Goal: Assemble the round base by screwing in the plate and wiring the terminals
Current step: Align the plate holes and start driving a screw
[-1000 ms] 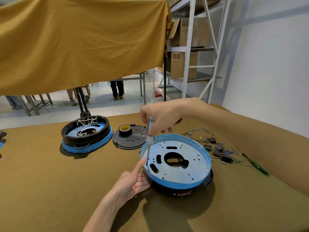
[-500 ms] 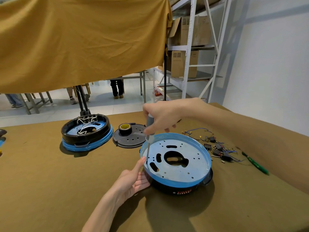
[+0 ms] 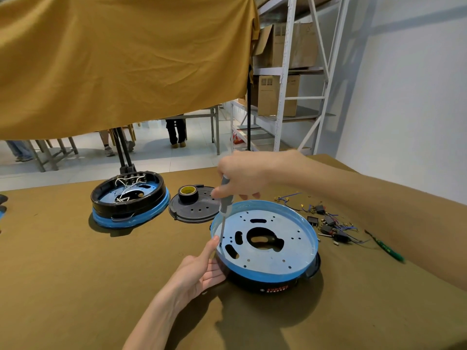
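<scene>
On the olive tabletop (image 3: 75,286), just in front of the person, sits the round base (image 3: 265,279) with its perforated plate (image 3: 275,251) seated inside the blue rim. The right hand (image 3: 242,175) grips the screwdriver (image 3: 225,205) by its handle, shaft upright, tip resting at a hole near the plate's left edge. Compared with 1 second ago the tool has barely shifted; only the fingers have re-gripped around the handle, which suggests a screw is being turned in. The left hand (image 3: 199,271) lies open against the base's side, thumb raised beside the tip, steadying it. Loose terminals and wires (image 3: 328,221) wait to the right, untouched, so wiring comes later. Another base (image 3: 129,200) sits well apart, already wired.
</scene>
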The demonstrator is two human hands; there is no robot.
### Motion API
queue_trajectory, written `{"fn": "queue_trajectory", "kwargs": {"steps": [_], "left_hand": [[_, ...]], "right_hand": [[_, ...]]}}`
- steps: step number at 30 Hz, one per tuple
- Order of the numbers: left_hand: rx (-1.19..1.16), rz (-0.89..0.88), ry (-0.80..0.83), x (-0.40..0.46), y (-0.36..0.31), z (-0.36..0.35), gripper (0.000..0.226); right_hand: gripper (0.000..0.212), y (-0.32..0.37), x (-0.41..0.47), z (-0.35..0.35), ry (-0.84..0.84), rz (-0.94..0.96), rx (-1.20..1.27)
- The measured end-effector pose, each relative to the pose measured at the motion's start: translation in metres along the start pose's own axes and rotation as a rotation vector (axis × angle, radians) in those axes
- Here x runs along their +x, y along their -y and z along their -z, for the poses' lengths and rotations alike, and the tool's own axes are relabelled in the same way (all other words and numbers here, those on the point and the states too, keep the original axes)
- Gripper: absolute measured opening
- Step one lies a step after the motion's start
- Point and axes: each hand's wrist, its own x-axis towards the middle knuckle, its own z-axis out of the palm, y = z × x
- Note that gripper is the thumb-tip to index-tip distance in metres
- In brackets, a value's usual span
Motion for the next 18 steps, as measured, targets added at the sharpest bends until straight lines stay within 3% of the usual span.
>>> {"fn": "queue_trajectory", "kwargs": {"steps": [3, 5, 8, 11, 14, 16, 18], "left_hand": [[0.005, -0.012, 0.000, 0.001, 0.001, 0.001, 0.099], [0.012, -0.013, -0.004, 0.002, 0.001, 0.000, 0.100], [0.017, -0.022, -0.010, 0.002, 0.001, 0.000, 0.098], [0.025, -0.031, -0.017, 0.003, 0.002, 0.000, 0.094], [0.034, -0.036, -0.020, 0.003, 0.002, -0.001, 0.092], [0.032, -0.040, -0.019, 0.002, 0.002, -0.001, 0.091], [0.034, -0.044, -0.020, 0.003, 0.003, -0.001, 0.090]], "right_hand": [[0.031, -0.003, -0.005, 0.006, 0.121, 0.051, 0.122], [0.027, -0.001, -0.005, 0.000, 0.067, 0.046, 0.092], [0.045, 0.000, -0.003, -0.001, -0.018, -0.021, -0.005], [0.037, -0.004, -0.007, 0.008, 0.100, 0.010, 0.158], [0.023, -0.002, -0.004, 0.001, 0.038, 0.057, 0.151], [0.040, 0.001, 0.001, -0.001, -0.059, 0.021, 0.021], [0.045, -0.003, 0.000, 0.004, -0.007, -0.006, 0.006]]}}
